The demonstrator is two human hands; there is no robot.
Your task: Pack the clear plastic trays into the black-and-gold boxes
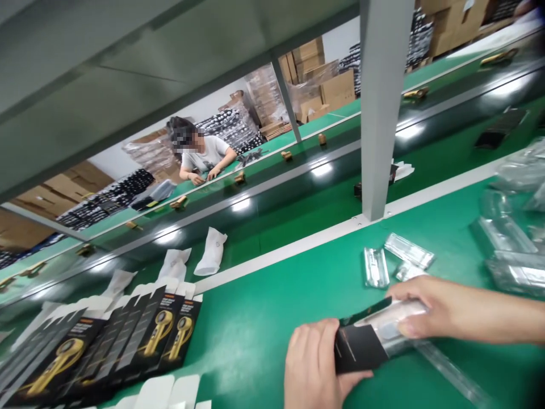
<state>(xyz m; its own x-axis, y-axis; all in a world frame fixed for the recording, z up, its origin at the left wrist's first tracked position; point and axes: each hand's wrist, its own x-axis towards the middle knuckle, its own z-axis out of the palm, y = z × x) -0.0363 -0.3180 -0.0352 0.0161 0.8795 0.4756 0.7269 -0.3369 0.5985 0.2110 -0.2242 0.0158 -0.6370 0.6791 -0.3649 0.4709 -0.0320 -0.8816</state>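
Observation:
My left hand (313, 360) is wrapped round a black printed box (360, 347) above the green table. The box lies on its side, its open end facing right. My right hand (419, 312) grips a clear plastic package (389, 325) that sits partly inside that open end. What the package holds is too blurred to tell. Beneath my right hand, a long clear plastic strip (453, 372) slants across the table. Small clear packets (376, 267) lie just beyond my hands.
Black boxes (159, 335) with open white flaps stand in rows at left. Clear plastic packages (511, 227) are piled at right. A grey post (381, 113) rises at the table's far rail. Across the conveyor (272, 218) sits a person (204, 153).

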